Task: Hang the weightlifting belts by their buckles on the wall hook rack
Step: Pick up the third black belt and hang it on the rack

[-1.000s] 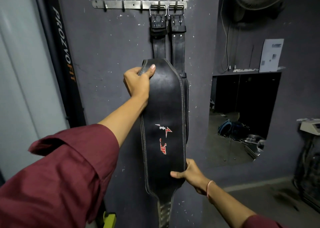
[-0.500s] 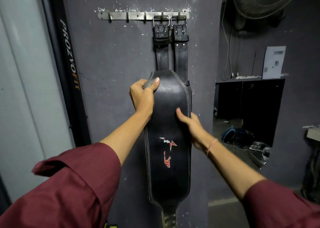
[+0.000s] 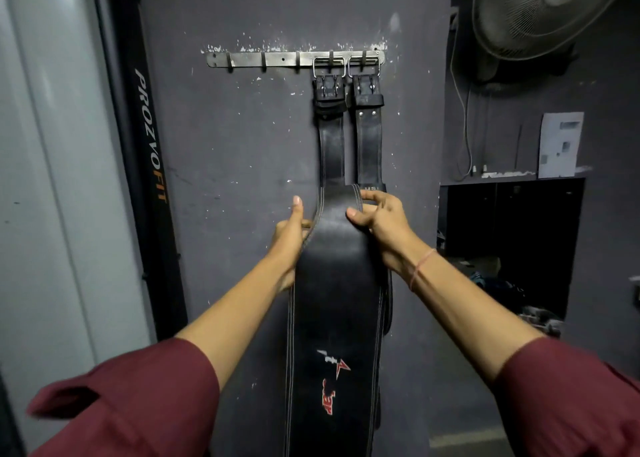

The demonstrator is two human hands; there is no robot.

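While the front belt (image 3: 339, 283) hung by its buckle (image 3: 329, 67) off the wall rack (image 3: 263, 58), left hand (image 3: 289, 238) and right hand (image 3: 384, 228) each gripped a side edge.

White capitals running down the black upright (image 3: 152, 137) at the left read "PROZVO", followed by "FIT" in orange. The small letters "USI" stand on a tab of the right-hand hanging belt (image 3: 370, 144), just above the broad part of the front belt (image 3: 336, 300), whose own white-and-red logo is too distorted to read with certainty. The sheet of paper (image 3: 559, 144) on the far wall carries print too small to make out.
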